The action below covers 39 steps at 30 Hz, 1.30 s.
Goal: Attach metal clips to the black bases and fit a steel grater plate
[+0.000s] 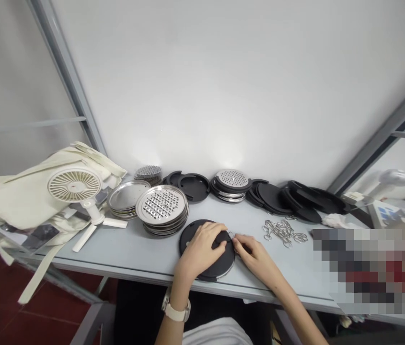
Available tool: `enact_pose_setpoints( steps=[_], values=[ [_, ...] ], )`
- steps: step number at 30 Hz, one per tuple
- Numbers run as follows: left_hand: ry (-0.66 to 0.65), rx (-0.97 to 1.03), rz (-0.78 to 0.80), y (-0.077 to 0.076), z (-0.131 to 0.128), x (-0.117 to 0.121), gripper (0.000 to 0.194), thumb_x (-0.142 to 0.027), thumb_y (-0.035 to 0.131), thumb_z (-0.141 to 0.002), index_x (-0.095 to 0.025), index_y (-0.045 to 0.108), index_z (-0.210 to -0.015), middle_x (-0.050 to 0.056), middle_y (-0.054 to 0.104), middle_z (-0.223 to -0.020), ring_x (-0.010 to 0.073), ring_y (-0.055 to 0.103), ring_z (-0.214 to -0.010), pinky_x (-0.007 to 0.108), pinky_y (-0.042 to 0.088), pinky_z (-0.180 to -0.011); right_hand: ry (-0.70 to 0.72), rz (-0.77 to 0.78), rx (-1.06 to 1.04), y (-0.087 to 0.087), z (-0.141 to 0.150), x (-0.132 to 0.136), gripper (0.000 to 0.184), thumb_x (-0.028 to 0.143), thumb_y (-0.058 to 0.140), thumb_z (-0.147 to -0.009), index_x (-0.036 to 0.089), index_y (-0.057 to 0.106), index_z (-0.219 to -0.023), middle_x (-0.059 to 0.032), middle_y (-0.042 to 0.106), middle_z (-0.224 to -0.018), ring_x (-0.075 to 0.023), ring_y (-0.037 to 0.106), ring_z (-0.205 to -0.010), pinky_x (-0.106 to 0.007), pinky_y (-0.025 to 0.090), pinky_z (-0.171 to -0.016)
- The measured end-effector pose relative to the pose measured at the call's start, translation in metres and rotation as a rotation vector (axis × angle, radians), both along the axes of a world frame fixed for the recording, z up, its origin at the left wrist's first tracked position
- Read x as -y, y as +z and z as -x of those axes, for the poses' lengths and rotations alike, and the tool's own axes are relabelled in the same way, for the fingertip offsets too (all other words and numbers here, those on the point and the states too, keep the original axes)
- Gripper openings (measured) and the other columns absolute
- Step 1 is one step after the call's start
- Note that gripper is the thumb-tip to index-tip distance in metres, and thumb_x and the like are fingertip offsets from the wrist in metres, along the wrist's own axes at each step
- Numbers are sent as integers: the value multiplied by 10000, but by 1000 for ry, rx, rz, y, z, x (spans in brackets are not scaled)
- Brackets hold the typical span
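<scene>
A black round disc (220,263) with a metal rim showing at its lower edge lies near the table's front edge. My left hand (204,247) is over its top, fingers bent and holding it against the table. At the disc's right edge, the thumb and forefinger of my right hand (250,254) are pinched together on a small metal ring (230,235). What the fingertips cover there is hidden. To the right lies a loose heap of metal rings (284,232). A stack of round metal grater plates (162,206) stands left of the disc.
Plain metal plates (128,196) are stacked at the left, near a white fan (75,186) and a cream bag (18,191). Along the wall sit black round holders (195,187), a grater-topped stack (233,179) and more black discs (272,197). A blurred-out patch covers the right side.
</scene>
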State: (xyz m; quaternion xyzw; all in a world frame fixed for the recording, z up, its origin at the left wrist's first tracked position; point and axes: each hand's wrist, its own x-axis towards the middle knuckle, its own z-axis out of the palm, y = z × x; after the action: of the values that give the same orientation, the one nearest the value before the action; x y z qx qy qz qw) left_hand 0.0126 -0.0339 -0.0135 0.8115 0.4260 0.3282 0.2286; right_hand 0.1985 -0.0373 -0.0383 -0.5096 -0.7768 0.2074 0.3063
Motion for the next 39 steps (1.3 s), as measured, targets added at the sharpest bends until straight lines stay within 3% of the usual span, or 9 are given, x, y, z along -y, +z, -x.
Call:
enact_pose_setpoints(
  steps=[6,10,24,28,33,39],
  values=[
    [9,-174,-4,1,-7,4,365,-247,374,-960,-293,459,-1312,14,520,-1314,219,426,-1181,445,333,-1024,1,-35,6,-7,-2,-3,366,360,346,-967,191,565,-728,-33,634,-712,-196,561,-715,-321,431,-747],
    [66,-235,-28,0,-14,9,357,-209,339,-961,-275,489,-1279,36,531,-1257,235,437,-1133,435,374,-966,-6,-34,22,-9,-2,-3,377,370,327,-979,195,590,-773,-48,656,-762,-210,576,-758,-338,428,-771],
    [39,-149,-47,-4,-11,9,374,-161,332,-954,-288,506,-1259,9,549,-1262,210,450,-1119,394,372,-961,3,-41,53,-4,1,-1,353,344,352,-977,199,514,-699,4,575,-651,-172,531,-659,-315,408,-711],
    [23,-115,-44,-4,-9,10,393,-158,329,-950,-279,496,-1284,8,549,-1286,203,443,-1147,403,351,-993,3,-45,40,-5,1,-2,331,322,341,-979,195,539,-745,-11,599,-693,-184,552,-700,-325,417,-742],
    [-67,-84,-28,-3,-8,10,521,-77,291,-922,-296,375,-1387,-6,527,-1338,169,445,-1173,380,339,-1011,-5,-39,10,-8,-1,-2,311,334,352,-972,197,590,-826,-45,658,-804,-216,590,-827,-340,425,-817],
    [-83,-77,-35,-2,-7,9,510,-68,292,-910,-283,427,-1352,-15,543,-1321,163,451,-1172,364,349,-1005,-18,-8,12,-6,0,-1,357,358,334,-972,198,599,-794,-51,665,-786,-224,600,-818,-351,434,-809]
  ],
)
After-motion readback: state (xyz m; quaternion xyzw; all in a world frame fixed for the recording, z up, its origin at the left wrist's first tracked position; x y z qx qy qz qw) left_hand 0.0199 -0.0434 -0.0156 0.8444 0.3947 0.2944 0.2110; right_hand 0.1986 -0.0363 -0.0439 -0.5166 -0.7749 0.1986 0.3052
